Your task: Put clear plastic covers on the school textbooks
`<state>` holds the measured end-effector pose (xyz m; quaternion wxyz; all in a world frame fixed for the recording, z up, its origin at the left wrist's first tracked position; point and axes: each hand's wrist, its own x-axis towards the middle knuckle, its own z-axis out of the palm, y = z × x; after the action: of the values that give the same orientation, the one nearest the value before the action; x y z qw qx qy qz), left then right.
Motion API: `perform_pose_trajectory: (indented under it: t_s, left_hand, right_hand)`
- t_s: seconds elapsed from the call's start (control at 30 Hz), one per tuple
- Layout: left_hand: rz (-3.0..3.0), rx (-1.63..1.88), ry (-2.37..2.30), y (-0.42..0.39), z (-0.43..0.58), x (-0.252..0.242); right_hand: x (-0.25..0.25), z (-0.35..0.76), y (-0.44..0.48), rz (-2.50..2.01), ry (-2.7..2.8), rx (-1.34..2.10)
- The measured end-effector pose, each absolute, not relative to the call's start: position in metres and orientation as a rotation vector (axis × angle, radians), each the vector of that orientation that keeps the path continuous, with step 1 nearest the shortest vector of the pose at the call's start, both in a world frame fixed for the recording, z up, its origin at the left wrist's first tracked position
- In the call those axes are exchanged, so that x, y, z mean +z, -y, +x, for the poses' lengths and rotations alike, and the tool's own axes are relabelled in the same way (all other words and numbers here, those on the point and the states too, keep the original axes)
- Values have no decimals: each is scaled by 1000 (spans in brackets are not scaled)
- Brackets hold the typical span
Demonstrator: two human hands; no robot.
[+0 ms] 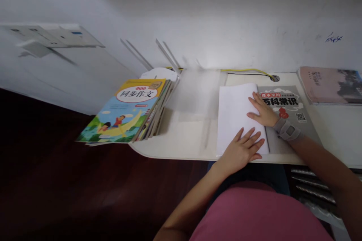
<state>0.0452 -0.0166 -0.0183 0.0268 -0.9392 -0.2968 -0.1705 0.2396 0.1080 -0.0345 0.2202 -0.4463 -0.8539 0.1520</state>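
At far left, a white wall socket panel holds a white plug. Next, a stack of thin books, its top cover yellow, blue and green, sits at the rounded left end of a cream-white counter, jutting past the edge. Behind it is a white device with upright antennas. A see-through, cloudy plastic sheet lies mid-counter, its outline blurred. Just right of it, near the front edge, is a blank white paper sheet. The left hand rests on its lower part, the right hand, banded in grey at the wrist, on its upper right edge; each grip is wide, fingers spread, grasping nothing. A grey printed book cover lies beneath the right wrist. Farthest right is a pink book.
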Motion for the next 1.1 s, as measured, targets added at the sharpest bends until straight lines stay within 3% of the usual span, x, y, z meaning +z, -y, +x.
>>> perform_pose_trajectory:
  t_s: [0.87, 1.1]
  left_hand:
    - [-2909, -485, 948, 22, 36, -21]
    - [-2889, -430, 984, 19, 29, -13]
  right_hand:
    - [-26, 227, -101, -1165, 2548, 312]
    - [-34, 226, -106, -1381, 2248, 352]
